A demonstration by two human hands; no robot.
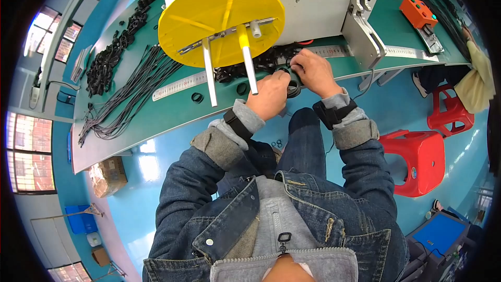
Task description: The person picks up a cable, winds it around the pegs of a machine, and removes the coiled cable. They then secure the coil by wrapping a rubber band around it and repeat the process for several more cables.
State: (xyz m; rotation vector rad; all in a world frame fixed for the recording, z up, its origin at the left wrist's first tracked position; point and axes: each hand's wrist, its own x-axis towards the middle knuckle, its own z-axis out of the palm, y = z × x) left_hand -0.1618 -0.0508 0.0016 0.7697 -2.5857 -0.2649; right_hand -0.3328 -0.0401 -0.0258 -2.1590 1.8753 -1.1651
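At the front edge of the green bench (pixel 172 112), the left hand (pixel 269 94) grips a black coil (pixel 294 90) while the right hand (pixel 315 72) pinches its upper side, presumably so its loops stay bunched, right of the yellow disc (pixel 182 10) and its prongs (pixel 248 70).

The coiled black cable (pixel 294 92) looks smooth and plastic-coated. The round yellow disc (pixel 214 15) appears matt, with slim silvery metal rods (pixel 210 73). The red plastic stool (pixel 427 162) is glossy.
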